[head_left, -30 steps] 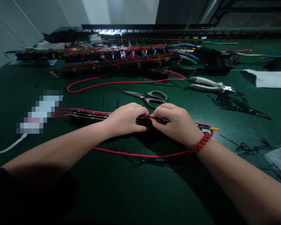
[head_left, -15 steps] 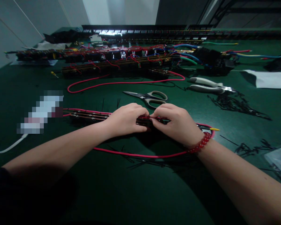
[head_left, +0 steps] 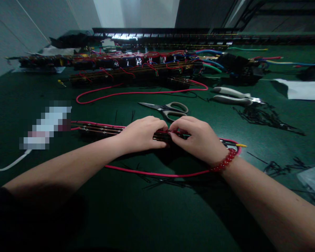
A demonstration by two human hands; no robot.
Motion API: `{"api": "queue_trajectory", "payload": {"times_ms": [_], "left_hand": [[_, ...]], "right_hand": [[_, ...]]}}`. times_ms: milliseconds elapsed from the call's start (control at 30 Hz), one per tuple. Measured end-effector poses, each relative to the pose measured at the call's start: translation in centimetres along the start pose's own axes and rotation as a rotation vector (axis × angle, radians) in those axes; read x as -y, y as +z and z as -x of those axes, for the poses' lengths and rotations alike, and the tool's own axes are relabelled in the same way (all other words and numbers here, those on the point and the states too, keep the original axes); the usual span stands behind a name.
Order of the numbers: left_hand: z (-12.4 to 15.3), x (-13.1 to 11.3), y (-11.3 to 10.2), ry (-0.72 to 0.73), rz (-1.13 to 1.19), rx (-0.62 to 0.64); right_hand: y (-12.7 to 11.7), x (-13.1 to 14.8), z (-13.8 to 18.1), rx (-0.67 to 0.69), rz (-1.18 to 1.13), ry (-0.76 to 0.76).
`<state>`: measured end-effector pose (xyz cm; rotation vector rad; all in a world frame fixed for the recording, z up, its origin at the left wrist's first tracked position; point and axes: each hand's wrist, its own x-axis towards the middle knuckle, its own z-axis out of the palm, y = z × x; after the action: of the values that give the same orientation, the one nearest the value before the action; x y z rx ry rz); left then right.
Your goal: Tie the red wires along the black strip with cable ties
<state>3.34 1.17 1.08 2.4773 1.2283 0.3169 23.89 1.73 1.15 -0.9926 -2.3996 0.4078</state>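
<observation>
A dark bar assembly with thin copper-coloured rods (head_left: 102,131) lies crosswise in front of me, a red wire (head_left: 157,174) running along its far side and looping round its near side. My left hand (head_left: 144,133) grips the assembly from above, thumb on the near side and fingers over the far side. Close against it, my right hand (head_left: 195,134) pinches thumb and forefinger together at the red wire on top of the bar. What sits in that pinch is too small to make out. A yellow tip (head_left: 241,145) pokes out beside my right wrist.
Scissors (head_left: 165,107) lie just beyond my hands, with grey-handled cutters (head_left: 233,96) farther right. Black cable-tie scraps (head_left: 273,119) are scattered on the green table (head_left: 115,217). Long wired assemblies (head_left: 131,71) span the back. A pixelated pale object with a white cable (head_left: 10,166) is at left.
Both hands stay almost in place at the bar. My left thumb has shifted slightly to the right, toward the right hand's fingertips.
</observation>
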Motion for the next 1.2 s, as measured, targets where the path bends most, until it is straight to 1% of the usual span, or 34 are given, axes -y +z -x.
{"api": "queue_trajectory", "payload": {"times_ms": [200,633,1200], "left_hand": [[0.05,0.06,0.14,0.017,-0.003,-0.005],[0.06,0.00,0.08,0.010,-0.005,0.000],[0.04,0.03,0.14,0.015,-0.026,0.000]], "right_hand": [[-0.05,-0.19,-0.06,-0.013,-0.057,0.028],[-0.07,-0.21,-0.12,-0.033,-0.098,0.030],[-0.25,-0.12,-0.09,-0.030,-0.095,0.031]]}}
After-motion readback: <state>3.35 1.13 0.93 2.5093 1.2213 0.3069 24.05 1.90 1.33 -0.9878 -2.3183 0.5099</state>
